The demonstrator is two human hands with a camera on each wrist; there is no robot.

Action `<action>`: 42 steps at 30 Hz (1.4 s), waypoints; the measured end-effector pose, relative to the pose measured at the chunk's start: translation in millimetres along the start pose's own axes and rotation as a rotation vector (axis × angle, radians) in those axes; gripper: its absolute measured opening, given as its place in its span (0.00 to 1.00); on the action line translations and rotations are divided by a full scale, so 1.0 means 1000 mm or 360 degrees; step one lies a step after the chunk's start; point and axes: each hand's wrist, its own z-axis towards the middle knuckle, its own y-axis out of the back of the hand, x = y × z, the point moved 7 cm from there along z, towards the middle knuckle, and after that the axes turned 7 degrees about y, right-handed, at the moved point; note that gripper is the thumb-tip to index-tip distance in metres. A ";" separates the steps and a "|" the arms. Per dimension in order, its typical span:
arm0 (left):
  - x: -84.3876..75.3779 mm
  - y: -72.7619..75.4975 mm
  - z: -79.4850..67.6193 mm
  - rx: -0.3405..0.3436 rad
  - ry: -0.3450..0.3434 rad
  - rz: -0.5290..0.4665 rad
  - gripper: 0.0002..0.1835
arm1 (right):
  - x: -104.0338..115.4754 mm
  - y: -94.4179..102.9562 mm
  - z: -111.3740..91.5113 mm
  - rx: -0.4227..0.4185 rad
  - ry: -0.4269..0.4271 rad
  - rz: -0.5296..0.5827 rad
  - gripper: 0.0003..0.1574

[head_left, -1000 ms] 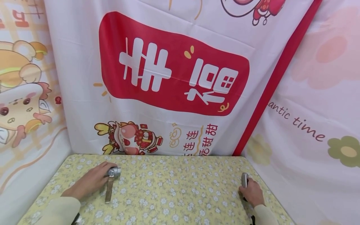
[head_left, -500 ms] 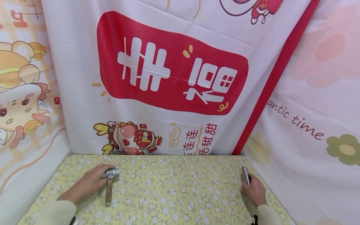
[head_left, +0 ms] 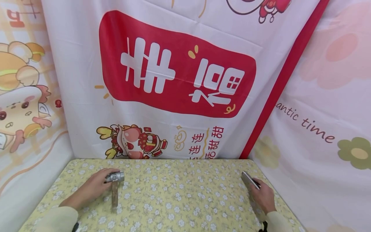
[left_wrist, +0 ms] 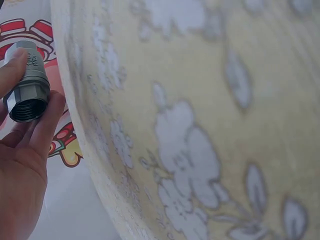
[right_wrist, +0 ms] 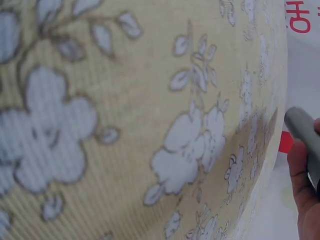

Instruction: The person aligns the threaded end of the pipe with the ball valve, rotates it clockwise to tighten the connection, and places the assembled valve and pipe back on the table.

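Note:
My left hand grips a silver metal ball valve over the left part of the table. The valve's long brownish lever hangs toward the near side. In the left wrist view, the threaded opening of the valve shows between thumb and fingers. At the right, my right hand holds a slim silver-grey bar-shaped tool, its far end tilted up and leftward. The right wrist view catches the rounded grey end of this tool; its exact kind cannot be made out.
A yellow table with white flower print spans the space between the hands. Printed white cloth hangs along its back edge, with more cloth at the left and right.
The silver tool in my right hand has turned so its far end points more to the left. My left hand stays nearly in place; the valve's lever has swung slightly rightward.

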 end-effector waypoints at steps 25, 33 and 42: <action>-0.007 0.007 -0.002 0.0008 0.0078 -0.0302 0.29 | 0.016 0.006 0.002 -0.0138 -0.0128 0.0722 0.26; -0.004 0.005 -0.002 0.0030 0.0108 -0.0414 0.29 | 0.023 0.004 0.001 -0.0100 -0.0180 0.1040 0.31; -0.011 0.004 -0.005 0.0051 0.0126 -0.0590 0.31 | 0.032 -0.001 0.002 -0.0084 -0.0188 0.1305 0.34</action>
